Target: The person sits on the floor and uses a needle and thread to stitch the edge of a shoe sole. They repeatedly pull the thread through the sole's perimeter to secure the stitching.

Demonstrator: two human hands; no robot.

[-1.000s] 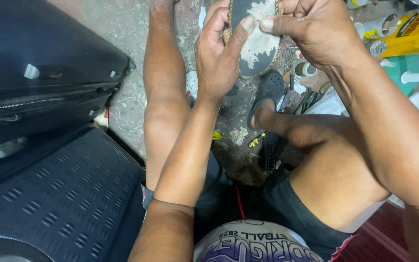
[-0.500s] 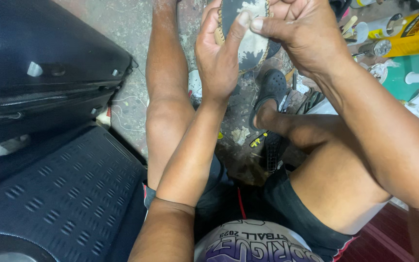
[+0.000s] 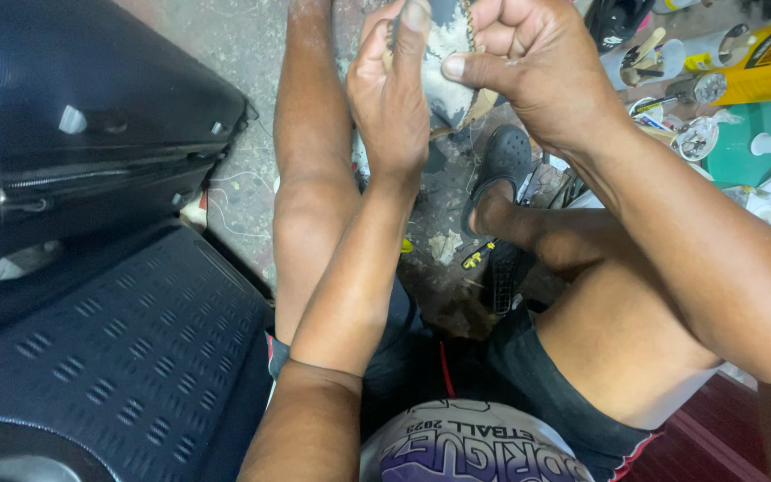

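Note:
A worn shoe (image 3: 446, 55) with a dirty whitish sole is held up in front of me, near the top edge of the head view. My left hand (image 3: 392, 87) grips its left side, thumb up along the sole. My right hand (image 3: 533, 67) pinches the right edge of the sole between thumb and fingers. Part of the shoe is cut off by the frame's top. Below the hands are my bare legs and a foot in a black sandal (image 3: 501, 165).
A large dark blue hard suitcase (image 3: 91, 268) lies open at the left. At the top right the floor holds a yellow glue can (image 3: 765, 67), a white cup with sticks (image 3: 640, 58), a green lid (image 3: 747, 147) and small scraps. The ground is stained concrete (image 3: 234, 54).
Both hands and the shoe have risen toward the top of the view, and the shoe is now partly out of frame. The grip looks the same.

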